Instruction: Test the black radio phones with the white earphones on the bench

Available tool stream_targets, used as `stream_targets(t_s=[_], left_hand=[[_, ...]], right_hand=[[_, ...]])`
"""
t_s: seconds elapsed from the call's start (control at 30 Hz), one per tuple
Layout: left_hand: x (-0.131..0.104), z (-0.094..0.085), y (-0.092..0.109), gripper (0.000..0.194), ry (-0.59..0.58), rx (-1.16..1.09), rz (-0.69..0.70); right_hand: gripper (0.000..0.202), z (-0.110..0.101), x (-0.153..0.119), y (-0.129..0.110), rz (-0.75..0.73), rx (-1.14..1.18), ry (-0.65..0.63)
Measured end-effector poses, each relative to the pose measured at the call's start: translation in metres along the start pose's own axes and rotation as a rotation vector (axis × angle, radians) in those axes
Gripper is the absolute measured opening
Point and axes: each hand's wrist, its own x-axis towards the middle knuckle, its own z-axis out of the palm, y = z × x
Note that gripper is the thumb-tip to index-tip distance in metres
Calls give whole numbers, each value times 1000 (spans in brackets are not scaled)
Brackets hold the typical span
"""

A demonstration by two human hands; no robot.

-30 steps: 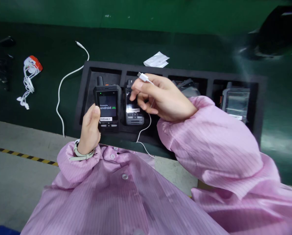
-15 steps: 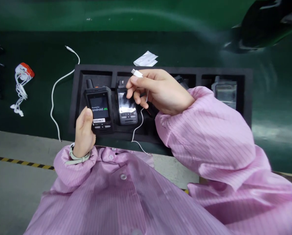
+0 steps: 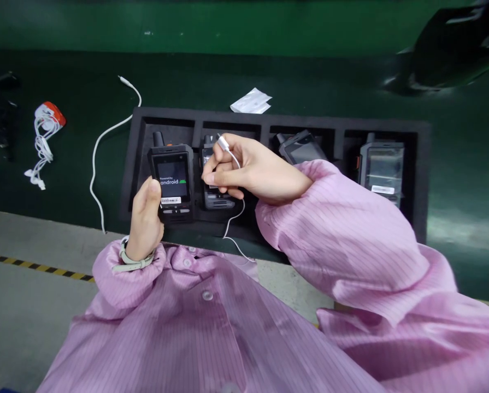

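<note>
My left hand point(image 3: 146, 215) is closed around the lower left side of a black handheld radio point(image 3: 172, 183), whose lit screen reads "Powered by android". It is held over the left end of a black foam tray point(image 3: 129, 180). Between the fingers of my right hand point(image 3: 244, 169) is a white USB cable point(image 3: 223, 144), its plug pointing up and to the left and its cord trailing down to the tray's front edge. Just behind that hand, a second handheld radio point(image 3: 218, 203) lies in the tray, its screen largely covered by my fingers.
Further right in the tray lie a tilted handheld radio point(image 3: 304, 146) and another radio point(image 3: 386, 169) with a label. A loose white cable point(image 3: 94, 164) and an orange-and-white bundle of cord point(image 3: 45, 131) are on the left. Behind the tray is a crumpled clear bag point(image 3: 251, 102).
My right hand has turned and come slightly down and left, swinging the cable's plug around. The tilted radio shows more now. My left hand still holds its radio, and the view has shifted slightly.
</note>
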Motion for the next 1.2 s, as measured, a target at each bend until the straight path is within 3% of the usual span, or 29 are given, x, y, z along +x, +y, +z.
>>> stream_targets(t_s=[0.67, 0.93, 1.1, 1.2], left_hand=[[1, -5, -3, 42, -16, 53, 33], [0, -5, -2, 39, -14, 30, 23], [0, -4, -2, 39, -21, 19, 33], [0, -4, -4, 40, -19, 7, 26]], right_hand=[[54, 6, 0, 7, 19, -86, -99], [42, 9, -2, 2, 27, -65, -63], [32, 10, -2, 7, -72, -141, 33], [27, 12, -7, 11, -316, -399, 213]])
